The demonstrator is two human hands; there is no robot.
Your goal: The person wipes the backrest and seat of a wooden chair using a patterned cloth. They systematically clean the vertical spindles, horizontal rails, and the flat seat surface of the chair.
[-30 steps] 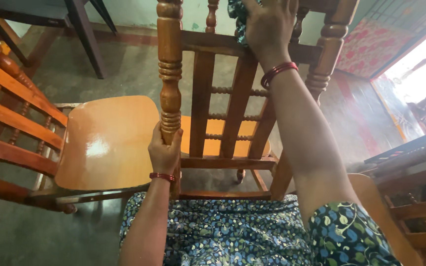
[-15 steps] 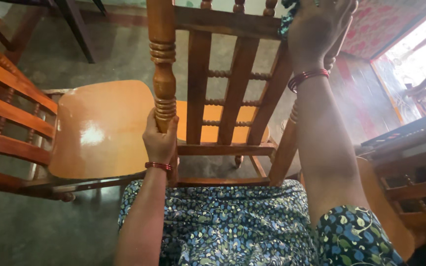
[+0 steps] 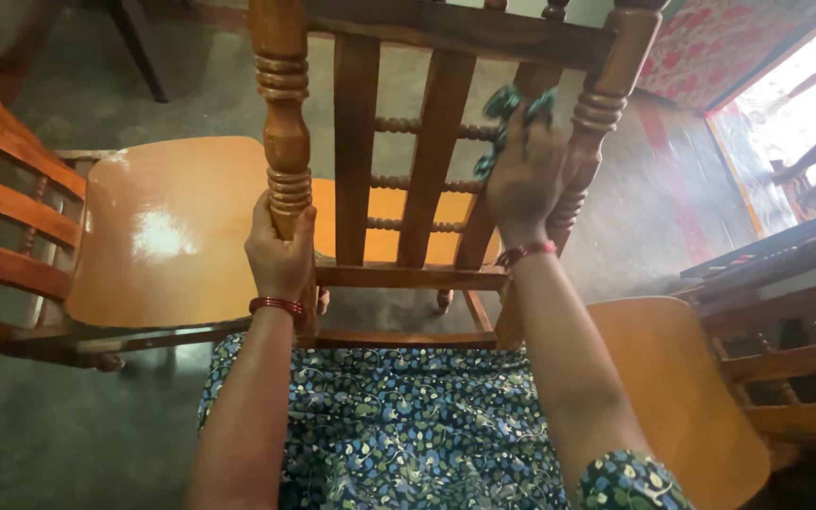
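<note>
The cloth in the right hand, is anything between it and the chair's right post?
Nothing visible: the right hand presses the dark green cloth against the slats beside the turned right post. The left hand grips the left post.

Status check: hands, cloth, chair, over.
Left hand shut on chair post. Right hand presses green cloth against back slats. Nothing blocking.

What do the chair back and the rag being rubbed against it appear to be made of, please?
The chair back looks like varnished wood: turned posts, visible grain, a warm gloss. The rag in the right hand looks like soft printed cloth, dark green and crumpled; its fibre cannot be told. The left hand grips the left post.
</note>
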